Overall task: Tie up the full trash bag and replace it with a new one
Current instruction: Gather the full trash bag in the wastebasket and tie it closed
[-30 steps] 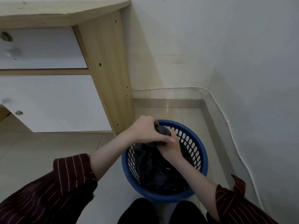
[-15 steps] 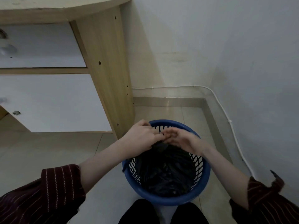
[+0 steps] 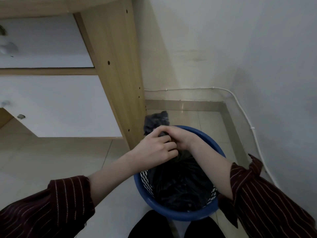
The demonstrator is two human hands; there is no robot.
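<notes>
A black trash bag (image 3: 180, 184) fills a round blue bin (image 3: 171, 213) with white mesh walls, standing on the tiled floor just in front of my feet. The bag's gathered top sticks up as a grey bunched tail (image 3: 156, 120) above the bin's far rim. My left hand (image 3: 157, 148) and my right hand (image 3: 176, 136) meet at the bag's neck, both closed on the twisted plastic. My fingers hide the neck itself, so I cannot tell whether a knot is there. No new bag shows in view.
A wooden desk side panel (image 3: 116, 74) stands right against the bin's left. White drawer fronts (image 3: 56, 103) lie further left. Walls close the corner behind and to the right, with a white cable (image 3: 243, 115) running along them. Open floor tiles (image 3: 56, 160) lie to the left.
Both hands have risen and shifted toward the bin's far rim, still gripping the bag's neck. The bag's top now pokes up behind my fingers. The view has tilted slightly.
</notes>
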